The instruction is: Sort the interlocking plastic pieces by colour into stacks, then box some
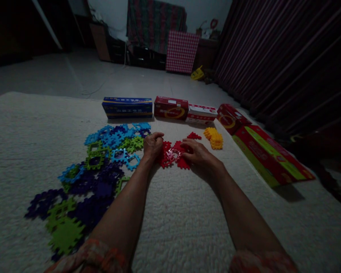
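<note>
Since colours lie apart, with blue and green tiles (pixel 113 141) toward the rug's (pixel 187 212) left edge, left hand (pixel 152 146) and right hand (pixel 195 152) both clamp the red tiles (pixel 167 159) nearer its far edge.

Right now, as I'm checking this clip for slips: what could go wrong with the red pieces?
The picture is dim, so the red pieces between left hand and right hand may be misjoined. The left forearm lies beside the blue, green and purple pile and might scatter it.
</note>
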The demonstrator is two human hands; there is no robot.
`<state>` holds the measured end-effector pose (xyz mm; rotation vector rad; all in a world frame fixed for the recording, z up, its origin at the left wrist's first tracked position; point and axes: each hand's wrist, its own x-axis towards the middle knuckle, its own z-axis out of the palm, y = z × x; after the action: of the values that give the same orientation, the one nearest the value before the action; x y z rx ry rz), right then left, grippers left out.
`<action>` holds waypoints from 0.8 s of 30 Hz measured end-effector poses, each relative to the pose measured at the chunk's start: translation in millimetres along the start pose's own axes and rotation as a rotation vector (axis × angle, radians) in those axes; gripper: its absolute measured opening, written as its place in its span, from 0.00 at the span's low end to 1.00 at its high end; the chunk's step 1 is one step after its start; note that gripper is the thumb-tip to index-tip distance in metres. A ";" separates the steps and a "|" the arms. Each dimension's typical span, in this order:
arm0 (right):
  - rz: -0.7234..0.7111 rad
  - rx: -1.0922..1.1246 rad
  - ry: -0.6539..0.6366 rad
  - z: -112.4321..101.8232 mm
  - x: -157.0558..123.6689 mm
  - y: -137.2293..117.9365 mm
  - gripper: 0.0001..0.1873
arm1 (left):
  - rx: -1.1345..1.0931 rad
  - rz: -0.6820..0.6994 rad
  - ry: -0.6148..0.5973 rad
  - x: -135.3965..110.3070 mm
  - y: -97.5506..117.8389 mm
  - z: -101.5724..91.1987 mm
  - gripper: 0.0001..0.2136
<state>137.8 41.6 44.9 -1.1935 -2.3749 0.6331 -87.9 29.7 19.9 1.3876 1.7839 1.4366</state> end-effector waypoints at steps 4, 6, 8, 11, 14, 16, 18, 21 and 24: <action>0.006 0.074 0.095 4.9 2.3 2.7 0.13 | 0.009 -0.005 -0.007 -0.4 0.4 -0.7 0.16; 0.080 0.167 0.103 4.8 2.9 2.8 0.13 | 0.015 -0.009 -0.011 -0.7 0.8 -1.1 0.16; 0.175 0.289 0.095 2.8 3.4 3.7 0.14 | 0.031 -0.015 -0.018 -1.1 1.0 -1.3 0.16; 0.264 0.410 0.102 -4.0 2.7 7.5 0.15 | 0.031 -0.012 -0.030 -1.5 0.8 -1.1 0.16; 0.265 0.409 0.070 -14.0 -0.6 12.7 0.15 | 0.026 -0.013 -0.019 -1.8 -0.4 -0.3 0.17; 0.238 0.348 0.022 -20.7 -4.0 16.1 0.18 | 0.026 -0.010 -0.016 -1.9 -1.6 0.3 0.16; 0.221 0.265 -0.016 -26.2 -7.8 19.5 0.22 | 0.022 0.003 -0.017 -1.8 -2.7 0.8 0.17; 0.197 0.137 -0.039 -32.9 -12.9 26.0 0.28 | 0.022 0.006 -0.008 -1.5 -3.3 1.3 0.17; 0.192 -0.020 -0.046 -37.7 -17.8 34.7 0.31 | 0.022 -0.009 -0.004 -1.2 -3.1 1.5 0.16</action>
<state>190.0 53.5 53.6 -1.4433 -2.3268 0.7055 -87.4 29.4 16.3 1.3910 1.8064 1.4128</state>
